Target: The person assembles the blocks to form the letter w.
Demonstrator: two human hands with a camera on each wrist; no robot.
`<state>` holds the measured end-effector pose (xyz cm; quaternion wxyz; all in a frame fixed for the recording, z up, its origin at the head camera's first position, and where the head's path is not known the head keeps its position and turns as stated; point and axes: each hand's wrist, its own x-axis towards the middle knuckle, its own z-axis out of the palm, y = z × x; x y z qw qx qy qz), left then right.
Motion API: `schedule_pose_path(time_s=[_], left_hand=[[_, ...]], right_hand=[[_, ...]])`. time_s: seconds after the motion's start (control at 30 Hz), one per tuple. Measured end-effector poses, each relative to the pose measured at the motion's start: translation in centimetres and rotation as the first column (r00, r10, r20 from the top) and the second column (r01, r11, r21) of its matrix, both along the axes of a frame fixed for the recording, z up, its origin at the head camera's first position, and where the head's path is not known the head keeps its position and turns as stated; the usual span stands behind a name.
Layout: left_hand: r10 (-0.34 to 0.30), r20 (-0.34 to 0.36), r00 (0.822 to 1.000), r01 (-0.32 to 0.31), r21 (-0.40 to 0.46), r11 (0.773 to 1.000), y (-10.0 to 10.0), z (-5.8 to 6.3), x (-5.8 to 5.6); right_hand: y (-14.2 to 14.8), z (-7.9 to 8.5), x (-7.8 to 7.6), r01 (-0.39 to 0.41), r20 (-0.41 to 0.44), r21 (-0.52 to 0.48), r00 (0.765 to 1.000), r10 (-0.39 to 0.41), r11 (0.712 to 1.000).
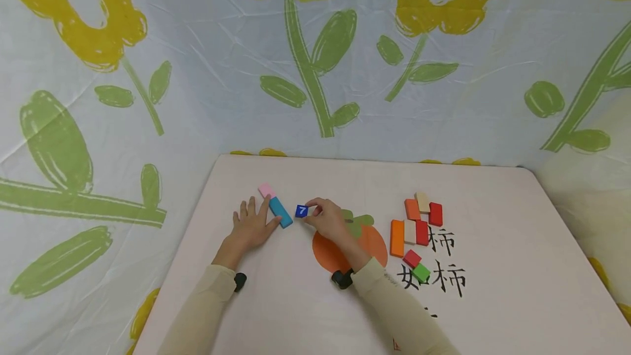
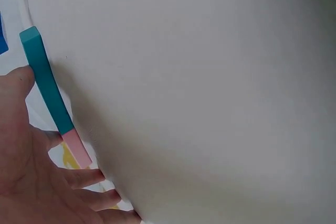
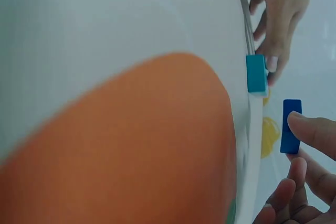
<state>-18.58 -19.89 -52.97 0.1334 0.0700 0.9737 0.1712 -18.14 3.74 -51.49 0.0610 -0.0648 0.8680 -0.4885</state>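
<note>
My right hand (image 1: 329, 220) pinches a small dark blue block (image 1: 302, 211) between thumb and fingers; a white 7 shows on its face. In the right wrist view, that blue block (image 3: 287, 137) is held up on edge by the thumb (image 3: 315, 132) and a finger. To its left lies a long light blue block (image 1: 280, 212), end to end with a pink block (image 1: 266, 190). My left hand (image 1: 248, 229) rests beside them with fingers spread. Its thumb (image 2: 22, 78) touches the side of the long block, and the index finger reaches to where the two blocks meet.
Farther right lies a loose group of blocks: an orange block (image 1: 397, 238), a red block (image 1: 435, 214), a green block (image 1: 421, 273) and several others. The pale table (image 1: 276, 300) bears a printed orange persimmon (image 1: 374, 242) and black characters. Flower-patterned cloth (image 1: 207, 114) hangs behind.
</note>
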Motion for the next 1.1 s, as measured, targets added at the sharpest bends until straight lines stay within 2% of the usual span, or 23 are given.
schedule_pose_path(time_s=[0.2,0.53,1.1], left_hand=[[-0.006,-0.001,1.000,0.006,-0.012,1.000,0.0,0.2,-0.1],[-0.013,0.004,1.000,0.013,-0.021,1.000,0.0,0.1,-0.3],[-0.008,-0.004,1.000,0.008,-0.010,1.000,0.0,0.1,-0.1]], right_hand=[[-0.6,-0.4,0.5,-0.017,0.016,0.057,1.000,0.016,0.998],[-1.0,-1.2,0.9,-0.037,0.025,0.090,0.999,0.035,0.995],[-1.2,-1.3,1.2,-0.097,0.026,0.244,0.995,0.094,0.965]])
